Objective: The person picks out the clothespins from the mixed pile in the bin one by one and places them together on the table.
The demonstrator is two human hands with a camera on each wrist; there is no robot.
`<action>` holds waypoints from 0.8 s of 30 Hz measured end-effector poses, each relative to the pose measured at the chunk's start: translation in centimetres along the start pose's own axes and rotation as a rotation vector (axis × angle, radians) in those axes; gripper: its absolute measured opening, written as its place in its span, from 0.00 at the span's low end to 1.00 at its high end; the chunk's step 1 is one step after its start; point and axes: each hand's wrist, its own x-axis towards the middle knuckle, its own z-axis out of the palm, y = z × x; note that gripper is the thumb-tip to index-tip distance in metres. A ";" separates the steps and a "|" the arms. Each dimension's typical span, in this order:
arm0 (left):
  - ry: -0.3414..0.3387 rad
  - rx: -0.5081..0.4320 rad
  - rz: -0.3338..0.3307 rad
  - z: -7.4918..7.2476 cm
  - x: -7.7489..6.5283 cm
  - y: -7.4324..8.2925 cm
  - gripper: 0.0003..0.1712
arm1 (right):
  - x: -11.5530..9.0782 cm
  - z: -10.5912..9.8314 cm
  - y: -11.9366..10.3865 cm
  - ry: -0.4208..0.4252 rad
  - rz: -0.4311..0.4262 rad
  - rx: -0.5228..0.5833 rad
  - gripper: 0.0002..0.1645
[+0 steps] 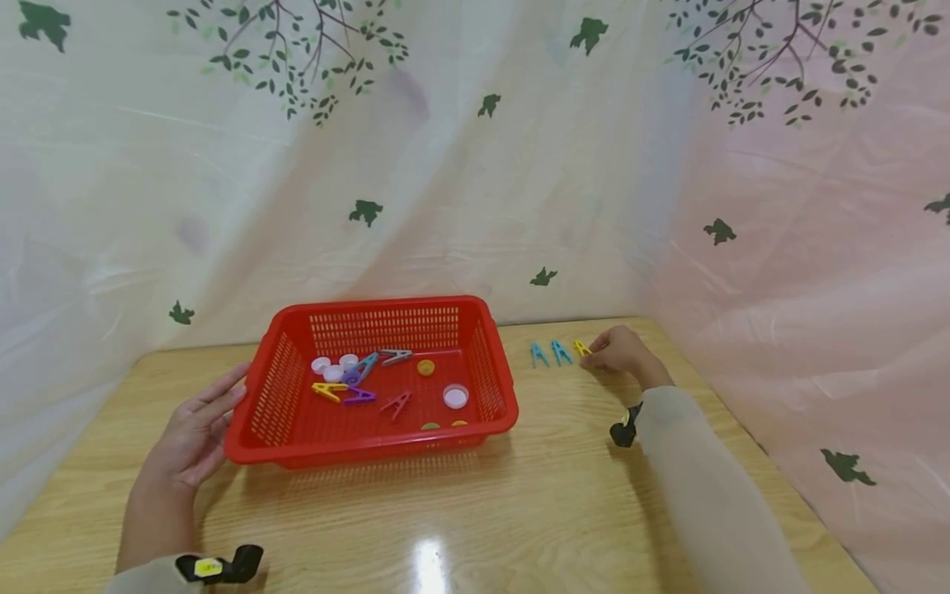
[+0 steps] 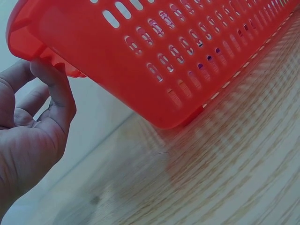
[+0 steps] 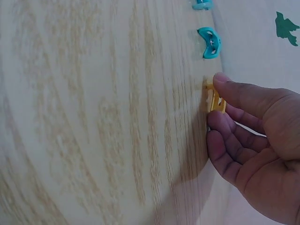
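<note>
My left hand [image 1: 195, 433] grips the left rim of a red plastic basket [image 1: 371, 453], thumb and fingers at its edge. In the left wrist view the basket's slotted side wall [image 2: 117, 70] slants over the table. At the table's far right, my right hand [image 1: 623, 353] pinches a yellow clothespin [image 1: 582, 348] between thumb and fingers, close over the wood. Two blue clothespins, one [image 1: 538, 355] farther left and one [image 1: 561, 352] beside the yellow, lie in a row with it. In the right wrist view the yellow clothespin [image 3: 216, 101] shows between the fingertips.
Inside the basket lie several clothespins, among them a yellow one [image 1: 329, 390], a purple one [image 1: 359, 396] and a red one [image 1: 397, 404], plus white caps [image 1: 333, 374] and a yellow cap [image 1: 425, 368]. A leaf-printed curtain [image 1: 445, 165] hangs behind the wooden table [image 1: 534, 511].
</note>
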 end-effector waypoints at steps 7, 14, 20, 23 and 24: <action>-0.013 -0.010 0.005 0.1 -0.1 0.0 0.23 | 0.1 0.0 -0.1 0.003 0.007 0.000 0.21; -0.022 -0.013 0.010 0.2 0.0 0.0 0.23 | 0.5 0.4 0.3 0.006 0.028 -0.002 0.23; -0.015 -0.011 0.009 0.2 0.0 -0.1 0.23 | 0.3 0.1 0.4 -0.003 0.007 -0.007 0.22; -0.003 -0.006 0.003 0.2 -0.1 -0.1 0.23 | 0.2 -0.2 0.2 -0.006 -0.009 -0.022 0.22; 0.001 -0.006 0.002 0.2 -0.1 -0.1 0.23 | 0.2 -0.3 0.1 -0.002 -0.021 -0.031 0.22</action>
